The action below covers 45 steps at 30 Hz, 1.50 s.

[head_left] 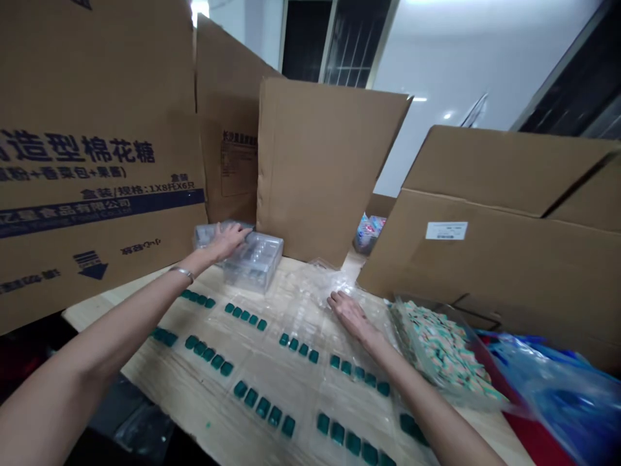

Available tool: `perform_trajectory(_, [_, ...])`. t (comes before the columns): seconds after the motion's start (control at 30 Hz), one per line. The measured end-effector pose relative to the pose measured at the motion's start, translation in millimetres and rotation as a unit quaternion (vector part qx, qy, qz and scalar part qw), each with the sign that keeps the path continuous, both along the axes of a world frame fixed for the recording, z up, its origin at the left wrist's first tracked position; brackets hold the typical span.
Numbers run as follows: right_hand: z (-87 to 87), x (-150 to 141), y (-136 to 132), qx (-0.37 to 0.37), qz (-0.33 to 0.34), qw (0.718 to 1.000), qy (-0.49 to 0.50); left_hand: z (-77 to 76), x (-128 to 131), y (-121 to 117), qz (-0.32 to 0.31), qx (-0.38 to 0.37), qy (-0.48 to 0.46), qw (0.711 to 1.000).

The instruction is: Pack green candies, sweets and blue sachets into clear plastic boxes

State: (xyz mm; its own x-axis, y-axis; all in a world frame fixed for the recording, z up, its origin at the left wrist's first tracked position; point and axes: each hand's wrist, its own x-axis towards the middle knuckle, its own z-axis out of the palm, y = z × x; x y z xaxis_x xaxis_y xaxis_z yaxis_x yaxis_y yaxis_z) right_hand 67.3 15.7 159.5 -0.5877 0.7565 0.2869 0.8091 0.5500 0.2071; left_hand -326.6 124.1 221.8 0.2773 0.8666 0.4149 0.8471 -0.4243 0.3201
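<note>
Under my left hand [228, 241], a stack of clear plastic trays [255, 262] sits against an upright cardboard sheet [320, 168]. That hand lies palm down across the stack's top, fingers reaching over its far edge, and I cannot tell whether it is gripping. A metal bangle [182, 273] circles my left wrist.

My right hand [352, 317] is open, palm down, fingers spread, resting on crumpled clear plastic film [320, 285], just right of the stack. Nearer me, below and between both hands, clear trays holding rows of teal-green pieces [257, 395] cover the wooden table [104, 312].

Just right of my right hand lies a clear pack of multicoloured small pieces [441, 349], with a blue plastic bag [548, 388] beyond it. Large cardboard boxes stand past both hands, the one left of my left hand [97, 155] printed with blue Chinese lettering.
</note>
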Motion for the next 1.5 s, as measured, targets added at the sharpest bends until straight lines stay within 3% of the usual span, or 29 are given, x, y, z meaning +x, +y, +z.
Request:
perform_trajectory(0.13, [6.4, 0.3, -12.5, -0.005, 0.032, 0.998, 0.054, -20.5, 39.9, -67.9, -0.063, 0.017, -0.045, 0.997])
perform_trajectory(0.2, [16.3, -4.4, -26.6, -0.001, 0.074, 0.99, 0.124, -33.7, 59.4, -104.2, -0.098, -0.025, -0.173, 0.98])
perform_trajectory(0.27, [28.9, -11.2, -46.1, -0.024, 0.128, 0.962, 0.24, -44.5, 76.8, -135.5, -0.106, -0.105, -0.321, 0.935])
perform_trajectory(0.33, [40.2, -18.3, -68.8, -0.085, 0.164, 0.906, 0.38, -50.6, 92.8, -161.7, -0.116, -0.176, -0.469, 0.858])
perform_trajectory(0.43, [46.8, -27.3, -103.1, -0.21, 0.173, 0.772, 0.575, -52.2, 118.0, -198.0, -0.144, -0.269, -0.643, 0.702])
perform_trajectory(0.53, [40.4, -33.9, -132.8, -0.291, 0.166, 0.626, 0.704, -50.3, 146.9, -236.3, -0.205, -0.336, -0.748, 0.535])
perform_trajectory(0.6, [33.3, -36.6, -149.9, -0.304, 0.148, 0.557, 0.758, -48.0, 165.7, -260.2, -0.241, -0.341, -0.784, 0.459])
perform_trajectory(0.67, [27.3, -37.1, -165.6, -0.306, 0.124, 0.506, 0.797, -44.0, 181.4, -279.3, -0.247, -0.325, -0.805, 0.43])
perform_trajectory(0.73, [23.6, -35.2, -180.7, -0.304, 0.106, 0.472, 0.821, -38.6, 192.5, -292.9, -0.23, -0.31, -0.81, 0.441])
perform_trajectory(0.8, [22.8, -31.0, -194.9, -0.303, 0.096, 0.457, 0.831, -33.1, 199.1, -302.2, -0.212, -0.309, -0.802, 0.466])
perform_trajectory(0.97, [29.9, -14.6, -223.2, -0.255, 0.057, 0.449, 0.854, -25.2, 204.8, -319.6, -0.189, -0.329, -0.761, 0.526])
perform_trajectory(1.07, [30.9, -5.9, -238.4, -0.192, 0.004, 0.472, 0.86, -23.9, 207.9, -330.6, -0.186, -0.358, -0.723, 0.56])
perform_trajectory(1.17, [22.9, -2.1, -257.8, -0.174, -0.052, 0.501, 0.846, -25.6, 213.4, -341.1, -0.177, -0.375, -0.716, 0.562])
perform_trajectory(1.27, [9.5, 7.8, -273.4, -0.204, -0.093, 0.52, 0.824, -34.2, 218.2, -347.7, -0.148, -0.392, -0.723, 0.549])
perform_trajectory(1.37, [2.0, 43.9, -273.0, -0.174, -0.123, 0.597, 0.773, -48.6, 219.6, -346.9, -0.085, -0.409, -0.708, 0.569])
perform_trajectory(1.5, [9.5, 124.7, -237.9, -0.02, -0.217, 0.768, 0.603, -62.0, 223.5, -335.7, -0.055, -0.458, -0.669, 0.582])
